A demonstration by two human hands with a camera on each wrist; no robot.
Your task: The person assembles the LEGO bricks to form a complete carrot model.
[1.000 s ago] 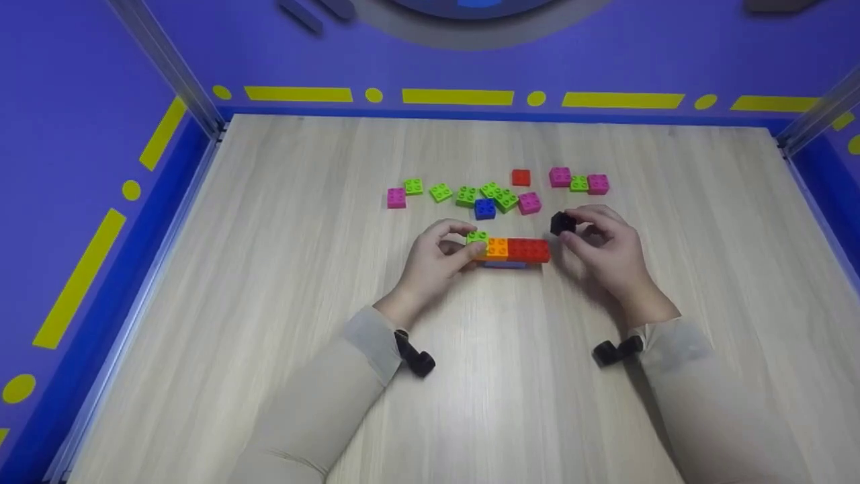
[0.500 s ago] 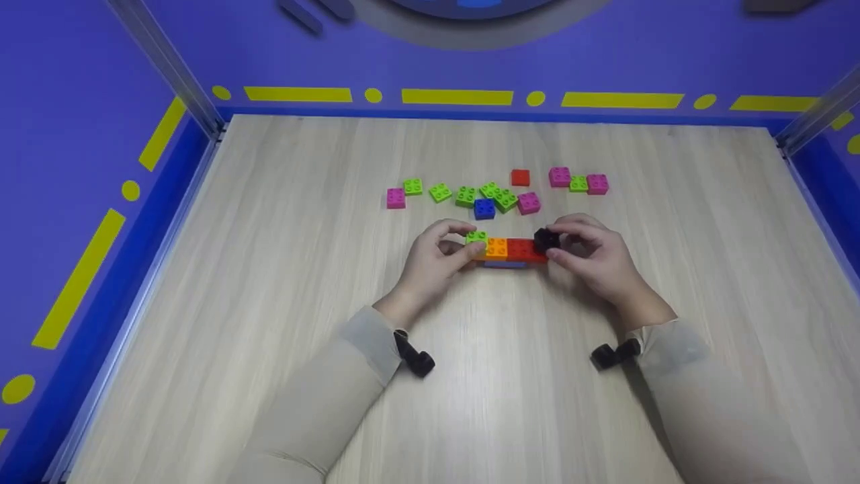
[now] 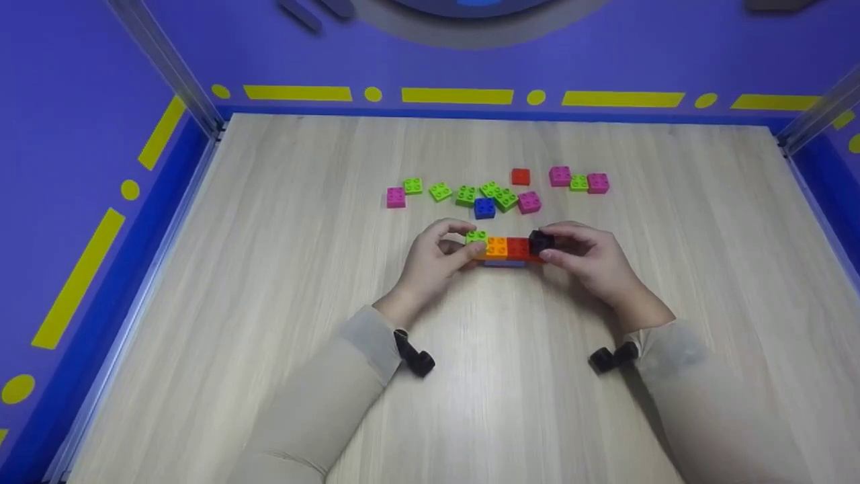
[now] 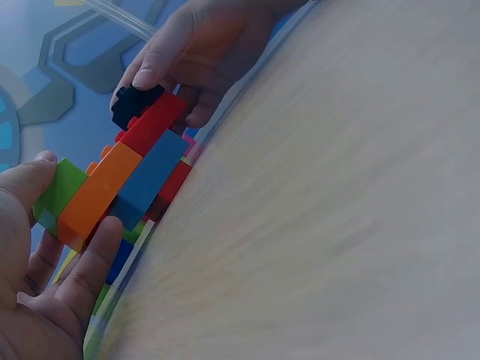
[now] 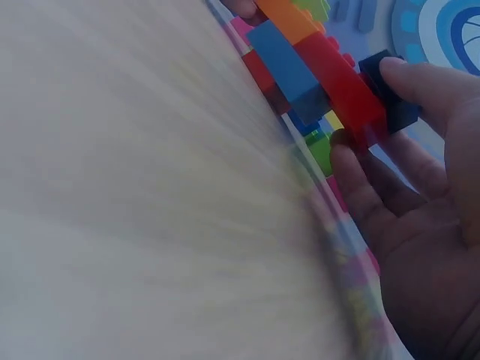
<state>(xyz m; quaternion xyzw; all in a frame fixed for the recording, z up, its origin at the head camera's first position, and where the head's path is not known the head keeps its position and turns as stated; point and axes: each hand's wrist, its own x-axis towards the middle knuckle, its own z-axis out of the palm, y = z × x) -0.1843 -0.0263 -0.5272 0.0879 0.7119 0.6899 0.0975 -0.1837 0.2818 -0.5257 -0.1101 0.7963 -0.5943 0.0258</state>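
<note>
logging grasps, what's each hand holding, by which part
Left hand: the joined blocks, at their green end. Right hand: black block, pinched by its sides.

Mid-frame, the toy-brick stack (image 3: 498, 247) was lime, orange, red and blue, the right-end brick (image 3: 539, 240) black, the tabletop (image 3: 500, 376) wood-grained beige.

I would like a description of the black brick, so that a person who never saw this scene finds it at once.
Over the wood-grained table, find the joined bricks between the left hand and the right hand. At their right end, the right hand's fingers hold the black brick over a red brick. No other brick is black; its neighbours are red, orange and green.
</note>
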